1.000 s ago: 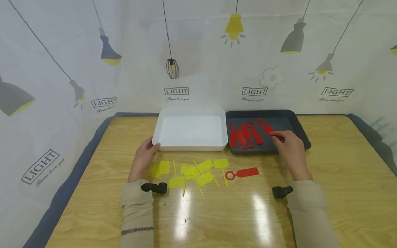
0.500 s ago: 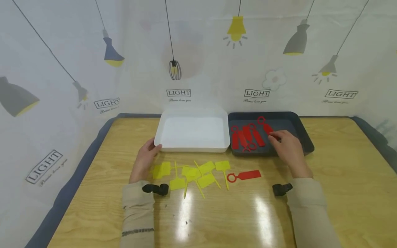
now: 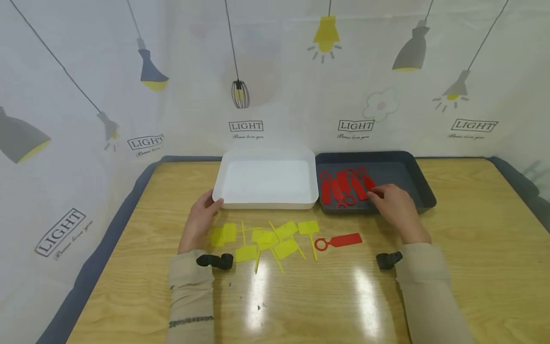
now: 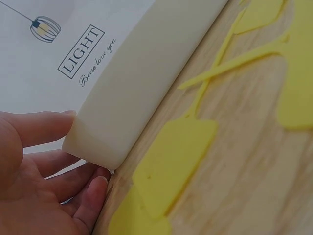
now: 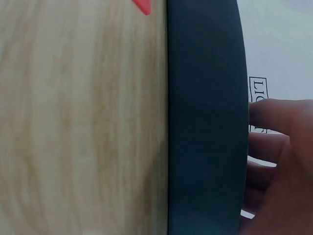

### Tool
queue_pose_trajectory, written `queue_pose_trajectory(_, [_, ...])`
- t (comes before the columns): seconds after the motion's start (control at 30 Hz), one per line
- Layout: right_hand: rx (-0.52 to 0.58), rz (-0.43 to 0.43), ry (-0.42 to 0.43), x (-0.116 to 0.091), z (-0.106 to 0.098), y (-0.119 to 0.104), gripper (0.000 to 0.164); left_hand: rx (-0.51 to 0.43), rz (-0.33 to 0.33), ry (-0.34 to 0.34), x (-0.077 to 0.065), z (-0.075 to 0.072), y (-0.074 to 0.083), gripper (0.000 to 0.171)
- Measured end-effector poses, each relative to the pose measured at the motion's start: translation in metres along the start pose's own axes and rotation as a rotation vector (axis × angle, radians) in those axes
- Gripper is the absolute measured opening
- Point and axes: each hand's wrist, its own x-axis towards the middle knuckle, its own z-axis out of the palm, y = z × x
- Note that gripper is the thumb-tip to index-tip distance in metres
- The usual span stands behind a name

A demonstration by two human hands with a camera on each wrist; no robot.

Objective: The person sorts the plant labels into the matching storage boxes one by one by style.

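Observation:
My left hand (image 3: 199, 217) holds the near left corner of a white tray (image 3: 264, 206). In the left wrist view its thumb lies on the tray's rim and the fingers curl against the outer wall. Over the dark grey tray (image 3: 395, 174), my right hand (image 3: 400, 210) pinches the near end of a red ring-ended tag (image 3: 368, 182). Several more red tags (image 3: 337, 189) lie beside it in that tray's left part. The right wrist view shows the fingers behind the dark tray's wall (image 5: 208, 117), which hides their tips.
Several yellow flag-shaped tags (image 3: 246, 253) lie overlapping on the wooden table (image 3: 301, 306) before the white tray. A single red tag (image 3: 345, 240) lies to their right. Both trays stand side by side near a printed cloth backdrop (image 3: 292, 95).
My right hand has moved slightly left and toward me with the red tag, which now lies closer to the other red tags. The left hand stays on the white tray.

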Motion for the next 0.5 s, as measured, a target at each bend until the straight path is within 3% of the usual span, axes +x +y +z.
queue_pose_trajectory(0.5, [-0.048,-0.008,-0.094,0.001,0.0041,0.0052,0.043,0.012,0.01,0.003,-0.0007,0.0013,0.0002,0.056])
